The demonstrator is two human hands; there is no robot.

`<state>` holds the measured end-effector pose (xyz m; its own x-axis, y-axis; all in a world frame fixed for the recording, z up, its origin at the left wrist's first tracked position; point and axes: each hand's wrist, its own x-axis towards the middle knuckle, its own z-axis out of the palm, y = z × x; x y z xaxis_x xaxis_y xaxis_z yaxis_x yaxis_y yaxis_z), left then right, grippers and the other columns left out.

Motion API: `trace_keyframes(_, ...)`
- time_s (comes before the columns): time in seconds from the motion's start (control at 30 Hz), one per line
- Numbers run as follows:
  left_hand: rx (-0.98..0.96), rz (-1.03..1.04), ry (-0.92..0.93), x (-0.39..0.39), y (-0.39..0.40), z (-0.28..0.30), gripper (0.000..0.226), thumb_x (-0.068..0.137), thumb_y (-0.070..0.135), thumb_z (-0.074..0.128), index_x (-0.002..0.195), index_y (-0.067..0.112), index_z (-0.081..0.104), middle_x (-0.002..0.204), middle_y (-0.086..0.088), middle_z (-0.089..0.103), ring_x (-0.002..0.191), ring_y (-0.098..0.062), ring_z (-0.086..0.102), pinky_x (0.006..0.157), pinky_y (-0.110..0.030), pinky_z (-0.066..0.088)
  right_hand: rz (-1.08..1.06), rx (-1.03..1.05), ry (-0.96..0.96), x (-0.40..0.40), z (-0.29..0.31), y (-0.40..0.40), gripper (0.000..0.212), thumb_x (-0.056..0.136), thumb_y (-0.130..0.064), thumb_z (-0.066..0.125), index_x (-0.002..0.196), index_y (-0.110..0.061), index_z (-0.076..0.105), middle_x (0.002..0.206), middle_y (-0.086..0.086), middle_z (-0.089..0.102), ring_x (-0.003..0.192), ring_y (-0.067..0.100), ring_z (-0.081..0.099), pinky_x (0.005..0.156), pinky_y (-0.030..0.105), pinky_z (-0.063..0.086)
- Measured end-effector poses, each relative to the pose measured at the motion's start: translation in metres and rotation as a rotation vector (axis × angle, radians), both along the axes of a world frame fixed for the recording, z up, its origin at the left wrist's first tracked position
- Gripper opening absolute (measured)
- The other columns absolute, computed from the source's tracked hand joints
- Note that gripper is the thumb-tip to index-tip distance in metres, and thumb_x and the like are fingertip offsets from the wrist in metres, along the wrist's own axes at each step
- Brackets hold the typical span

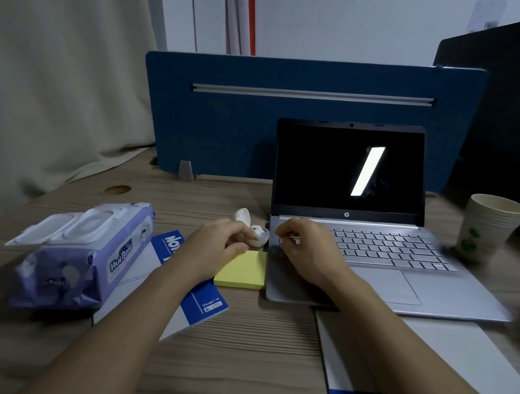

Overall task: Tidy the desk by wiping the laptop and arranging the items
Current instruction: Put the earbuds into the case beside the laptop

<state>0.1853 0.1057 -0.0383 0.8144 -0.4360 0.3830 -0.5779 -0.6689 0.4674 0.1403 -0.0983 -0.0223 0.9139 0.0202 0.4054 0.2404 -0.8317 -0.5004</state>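
Earbud case [253,228], lid up, at laptop's [375,260] nine o'clock: left hand [220,241] pinches it; right hand [304,251] curled, empty, on keys. Arranging step; likely next, close lid.

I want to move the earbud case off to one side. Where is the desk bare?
Bare wood lies in front, between the blue-and-white notebook and the white folder, and behind the purple wet-wipes pack toward the blue divider. Around the yellow sticky pad and silver laptop it is crowded.

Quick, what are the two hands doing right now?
Left hand: fingers pinched on the white earbud case.
Right hand: curled, fingertips on the laptop keyboard's left edge, holding nothing visible.
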Motion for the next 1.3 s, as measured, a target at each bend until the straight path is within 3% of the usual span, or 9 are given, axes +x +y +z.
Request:
trace_keyframes(0.17, 0.09, 0.035, -0.002, -0.001, -0.001, -0.001, 0.031, 0.095, 0.036, 0.055, 0.125, 0.035, 0.057, 0.105, 0.012, 0.054, 0.094, -0.003, 0.054, 0.083, -0.029, 0.049, -0.037, 0.058, 0.009, 0.001, -0.001, -0.005, 0.026, 0.091, -0.009, 0.052, 0.109, -0.014, 0.07, 0.112, 0.003, 0.071, 0.105, 0.02, 0.063, 0.09, 0.034, 0.051)
trace_keyframes(0.27, 0.096, 0.058, 0.002, -0.001, -0.001, 0.0, 0.029, 0.095, 0.037, 0.054, 0.124, 0.033, 0.057, 0.105, 0.01, 0.054, 0.095, -0.004, 0.056, 0.085, -0.032, 0.052, -0.101, 0.19, 0.042, 0.001, -0.001, -0.011, 0.028, 0.09, -0.007, 0.049, 0.104, -0.017, 0.071, 0.101, 0.003, 0.072, 0.082, 0.016, 0.064, 0.069, 0.024, 0.049)
trace_keyframes(0.37, 0.096, 0.069, 0.017, 0.0, -0.001, 0.0, 0.029, 0.095, 0.037, 0.054, 0.123, 0.033, 0.057, 0.105, 0.01, 0.054, 0.095, -0.005, 0.056, 0.086, -0.035, 0.052, -0.152, 0.326, 0.057, 0.001, -0.002, -0.016, 0.03, 0.088, -0.004, 0.046, 0.095, -0.017, 0.071, 0.09, 0.003, 0.071, 0.061, 0.009, 0.058, 0.048, 0.016, 0.038)
trace_keyframes(0.5, 0.092, 0.08, 0.029, -0.001, -0.001, 0.001, 0.029, 0.095, 0.038, 0.054, 0.123, 0.033, 0.056, 0.108, 0.008, 0.054, 0.099, -0.008, 0.057, 0.088, -0.038, 0.052, -0.212, 0.448, 0.06, 0.001, -0.001, -0.019, 0.032, 0.084, -0.001, 0.043, 0.082, -0.02, 0.069, 0.085, 0.005, 0.071, 0.061, 0.012, 0.057, 0.049, 0.021, 0.038)
trace_keyframes(0.77, 0.071, 0.027, 0.037, -0.002, -0.003, 0.002, 0.029, 0.097, 0.037, 0.051, 0.125, 0.037, 0.052, 0.125, 0.01, 0.047, 0.106, -0.008, 0.053, 0.089, -0.036, 0.05, -0.257, 0.466, 0.074, 0.004, 0.004, -0.019, 0.035, 0.08, -0.001, 0.041, 0.071, -0.022, 0.067, 0.075, 0.003, 0.071, 0.056, 0.017, 0.059, 0.048, 0.025, 0.042)
trace_keyframes(1.17, 0.142, 0.001, 0.035, 0.001, -0.002, -0.001, 0.039, 0.095, 0.044, 0.05, 0.133, 0.038, 0.045, 0.139, 0.011, 0.046, 0.12, -0.007, 0.043, 0.097, -0.036, 0.042, -0.248, 0.419, 0.059, 0.003, 0.003, -0.017, 0.031, 0.08, -0.004, 0.044, 0.074, -0.023, 0.068, 0.074, 0.0, 0.071, 0.065, 0.015, 0.064, 0.06, 0.032, 0.052)
trace_keyframes(1.3, 0.179, 0.013, 0.047, 0.001, -0.001, -0.001, 0.047, 0.095, 0.05, 0.047, 0.139, 0.043, 0.034, 0.143, 0.007, 0.044, 0.125, -0.012, 0.042, 0.101, -0.044, 0.042, -0.251, 0.412, 0.057, 0.003, 0.004, -0.016, 0.03, 0.076, -0.005, 0.044, 0.073, -0.021, 0.069, 0.073, 0.002, 0.072, 0.065, 0.016, 0.063, 0.063, 0.03, 0.049)
